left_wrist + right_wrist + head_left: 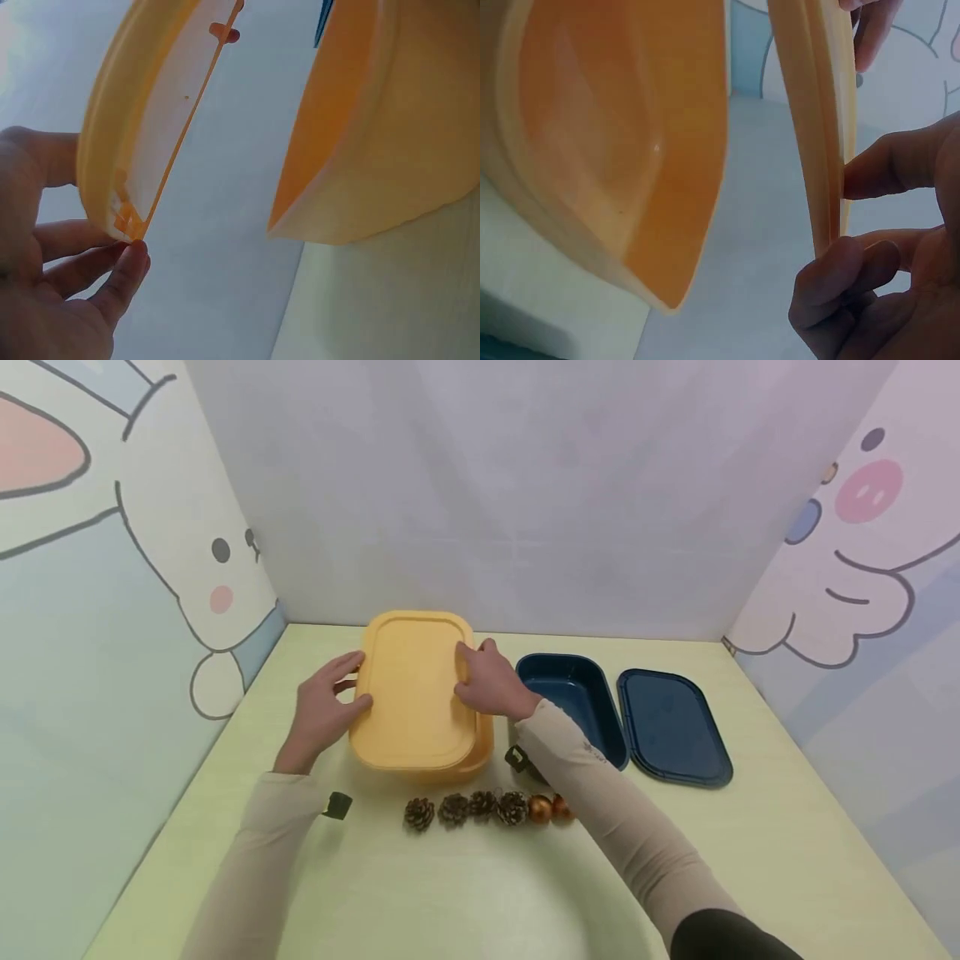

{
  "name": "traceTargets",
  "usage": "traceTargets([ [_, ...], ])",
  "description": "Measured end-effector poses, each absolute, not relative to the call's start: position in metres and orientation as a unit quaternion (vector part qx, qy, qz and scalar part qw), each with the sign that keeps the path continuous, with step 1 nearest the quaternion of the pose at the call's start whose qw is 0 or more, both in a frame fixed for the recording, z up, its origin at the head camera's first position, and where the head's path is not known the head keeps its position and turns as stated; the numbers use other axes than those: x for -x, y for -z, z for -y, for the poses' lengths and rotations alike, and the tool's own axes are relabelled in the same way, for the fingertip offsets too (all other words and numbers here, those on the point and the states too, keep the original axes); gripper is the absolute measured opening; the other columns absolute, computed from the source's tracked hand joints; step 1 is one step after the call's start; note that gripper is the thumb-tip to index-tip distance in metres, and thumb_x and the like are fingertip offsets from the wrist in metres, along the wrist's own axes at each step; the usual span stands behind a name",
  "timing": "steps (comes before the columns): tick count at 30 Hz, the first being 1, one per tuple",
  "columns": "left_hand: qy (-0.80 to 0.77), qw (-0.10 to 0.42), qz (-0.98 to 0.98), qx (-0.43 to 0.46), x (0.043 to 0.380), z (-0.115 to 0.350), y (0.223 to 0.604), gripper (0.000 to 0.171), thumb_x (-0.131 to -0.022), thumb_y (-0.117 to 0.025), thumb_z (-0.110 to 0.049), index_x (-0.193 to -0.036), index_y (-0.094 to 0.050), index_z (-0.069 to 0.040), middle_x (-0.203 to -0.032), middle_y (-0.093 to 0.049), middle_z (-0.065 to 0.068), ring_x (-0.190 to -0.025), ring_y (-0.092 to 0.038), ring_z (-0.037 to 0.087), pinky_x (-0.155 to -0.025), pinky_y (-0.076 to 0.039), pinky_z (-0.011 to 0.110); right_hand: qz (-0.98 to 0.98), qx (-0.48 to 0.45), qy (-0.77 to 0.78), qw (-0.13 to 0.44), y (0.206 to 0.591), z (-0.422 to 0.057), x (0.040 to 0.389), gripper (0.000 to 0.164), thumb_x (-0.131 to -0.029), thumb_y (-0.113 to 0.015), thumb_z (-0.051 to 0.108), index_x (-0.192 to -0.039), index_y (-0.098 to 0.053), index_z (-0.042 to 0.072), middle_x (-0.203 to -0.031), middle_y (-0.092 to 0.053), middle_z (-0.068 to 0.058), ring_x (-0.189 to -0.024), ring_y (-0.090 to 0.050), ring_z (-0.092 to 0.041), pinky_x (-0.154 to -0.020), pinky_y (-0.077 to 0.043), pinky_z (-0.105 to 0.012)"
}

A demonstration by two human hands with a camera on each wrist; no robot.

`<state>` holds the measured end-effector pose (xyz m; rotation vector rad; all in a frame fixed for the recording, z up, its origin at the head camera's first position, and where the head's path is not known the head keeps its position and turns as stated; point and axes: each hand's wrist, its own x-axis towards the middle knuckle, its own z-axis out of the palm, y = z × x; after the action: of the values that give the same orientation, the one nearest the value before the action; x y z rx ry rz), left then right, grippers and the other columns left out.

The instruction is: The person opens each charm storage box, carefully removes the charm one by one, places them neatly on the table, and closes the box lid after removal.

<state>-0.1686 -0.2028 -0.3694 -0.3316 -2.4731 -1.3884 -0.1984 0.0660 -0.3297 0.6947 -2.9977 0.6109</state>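
Note:
Both hands hold a yellow lid (414, 693) above a yellow box (480, 752), whose rim and wall show beneath it. My left hand (322, 706) grips the lid's left edge, thumb on one face and fingers at the rim. On the opposite edge, my right hand (495, 678) pinches the lid between thumb and fingers. In the left wrist view a gap separates the lid (112, 112) from the box (420, 150). The right wrist view shows the same gap beside the box (682, 150), and part of its inside.
A dark blue box (592, 710) stands right of the yellow one, partly behind the right forearm. Its blue lid (675, 727) lies beside it. In front, a row of several pine cones (453, 810) continues into copper-coloured balls (540, 808). A wall (510, 510) closes the back.

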Motion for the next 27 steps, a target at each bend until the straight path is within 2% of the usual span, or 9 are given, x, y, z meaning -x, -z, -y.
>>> traceTargets([
  [2, 0.467, 0.107, 0.872, 0.103, 0.177, 0.195, 0.377, 0.064, -0.085, -0.067, -0.006, -0.146, -0.05, 0.0, -0.152, -0.051, 0.018, -0.13, -0.057, 0.037, -0.106, -0.053, 0.043, 0.96, -0.212, -0.181, -0.016, 0.334, -0.072, 0.202, 0.06, -0.092, -0.056, 0.017, -0.149, -0.044, 0.002, -0.109, -0.06, -0.021, -0.099, -0.047, -0.028, -0.06, -0.042, -0.026],
  [3, 0.462, 0.089, 0.877, 0.097, 0.18, 0.192, 0.381, 0.064, -0.086, -0.067, -0.008, -0.147, -0.049, -0.001, -0.152, -0.05, 0.017, -0.13, -0.057, 0.037, -0.107, -0.053, 0.047, 0.962, -0.205, -0.176, -0.028, 0.337, -0.075, 0.204, 0.057, -0.093, -0.056, 0.018, -0.147, -0.045, 0.002, -0.108, -0.059, -0.021, -0.099, -0.047, -0.029, -0.061, -0.043, -0.027],
  [5, 0.453, 0.057, 0.885, 0.088, 0.184, 0.186, 0.387, 0.065, -0.087, -0.065, -0.011, -0.149, -0.047, -0.002, -0.153, -0.049, 0.018, -0.13, -0.058, 0.038, -0.108, -0.052, 0.049, 0.966, -0.195, -0.162, -0.047, 0.341, -0.079, 0.207, 0.055, -0.093, -0.056, 0.02, -0.144, -0.047, 0.001, -0.105, -0.059, -0.02, -0.097, -0.047, -0.028, -0.064, -0.043, -0.028],
  [10, 0.428, 0.004, 0.9, 0.076, 0.189, 0.175, 0.398, 0.067, -0.088, -0.063, -0.016, -0.151, -0.044, -0.004, -0.155, -0.046, 0.018, -0.128, -0.06, 0.039, -0.106, -0.054, 0.047, 0.971, -0.176, -0.144, -0.076, 0.352, -0.085, 0.211, 0.061, -0.095, -0.057, 0.022, -0.151, -0.042, 0.0, -0.117, -0.055, -0.021, -0.095, -0.046, -0.026, -0.071, -0.047, -0.032],
  [13, 0.405, -0.004, 0.912, 0.067, 0.19, 0.172, 0.398, 0.068, -0.088, -0.061, -0.018, -0.152, -0.043, -0.004, -0.155, -0.046, 0.018, -0.129, -0.06, 0.04, -0.105, -0.054, 0.049, 0.971, -0.173, -0.145, -0.081, 0.358, -0.086, 0.214, 0.06, -0.096, -0.057, 0.021, -0.151, -0.042, 0.001, -0.12, -0.054, -0.022, -0.095, -0.048, -0.026, -0.072, -0.049, -0.032],
  [17, 0.366, 0.006, 0.928, 0.067, 0.19, 0.168, 0.393, 0.067, -0.089, -0.059, -0.019, -0.151, -0.043, -0.002, -0.153, -0.048, 0.021, -0.127, -0.061, 0.041, -0.104, -0.053, 0.052, 0.972, -0.165, -0.146, -0.084, 0.362, -0.083, 0.216, 0.052, -0.096, -0.057, 0.021, -0.143, -0.048, 0.002, -0.114, -0.051, -0.019, -0.09, -0.05, -0.026, -0.068, -0.048, -0.03],
  [20, 0.338, 0.013, 0.938, 0.075, 0.19, 0.167, 0.391, 0.059, -0.088, -0.058, -0.018, -0.145, -0.051, 0.0, -0.145, -0.056, 0.022, -0.122, -0.063, 0.041, -0.1, -0.056, 0.052, 0.973, -0.158, -0.148, -0.083, 0.364, -0.08, 0.216, 0.044, -0.095, -0.059, 0.021, -0.134, -0.052, 0.002, -0.108, -0.05, -0.017, -0.086, -0.051, -0.026, -0.064, -0.046, -0.028],
  [23, 0.328, 0.006, 0.942, 0.074, 0.189, 0.167, 0.392, 0.056, -0.089, -0.057, -0.017, -0.143, -0.052, -0.001, -0.139, -0.06, 0.023, -0.119, -0.063, 0.04, -0.096, -0.057, 0.05, 0.974, -0.154, -0.145, -0.082, 0.367, -0.078, 0.217, 0.04, -0.095, -0.058, 0.02, -0.129, -0.054, 0.002, -0.105, -0.049, -0.016, -0.086, -0.051, -0.026, -0.064, -0.045, -0.028],
  [27, 0.337, -0.022, 0.939, 0.068, 0.19, 0.169, 0.394, 0.064, -0.091, -0.055, -0.018, -0.151, -0.042, -0.001, -0.147, -0.053, 0.024, -0.124, -0.062, 0.039, -0.099, -0.056, 0.05, 0.976, -0.148, -0.135, -0.086, 0.371, -0.078, 0.219, 0.04, -0.095, -0.057, 0.021, -0.129, -0.054, 0.002, -0.106, -0.05, -0.015, -0.087, -0.052, -0.025, -0.064, -0.046, -0.027],
])
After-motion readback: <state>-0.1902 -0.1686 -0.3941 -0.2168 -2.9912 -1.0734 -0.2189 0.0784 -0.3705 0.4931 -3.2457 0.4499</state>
